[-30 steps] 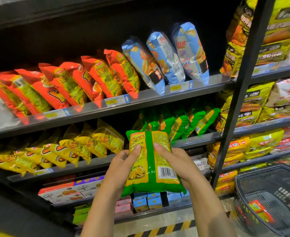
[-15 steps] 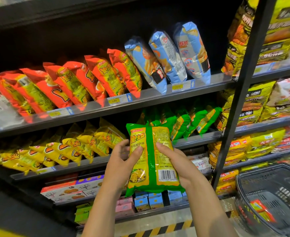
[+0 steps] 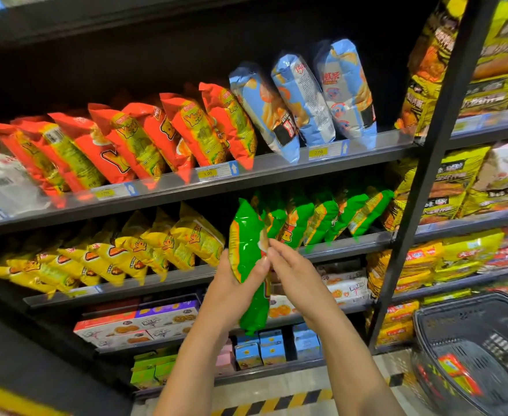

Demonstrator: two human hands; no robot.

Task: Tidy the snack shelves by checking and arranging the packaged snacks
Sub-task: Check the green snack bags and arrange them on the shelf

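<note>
left hand (image 3: pixel 231 283) grip: holds green snack bag (image 3: pixel 248 250) edge-on | right hand (image 3: pixel 294 276) grip: loose, fingertips touching | risk: bag slips or topples green row (image 3: pixel 330 217) at 1 o'clock

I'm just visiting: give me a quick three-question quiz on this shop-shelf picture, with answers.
1. True or false: the green snack bag is held in the left hand.
2. Which colour are the bags shelved directly above the green bags? A red, B blue, C yellow.
3. Fill in: the dark shopping ____ sits at lower right.

Key: 1 true. 2 B, the blue bags. 3 basket.
</note>
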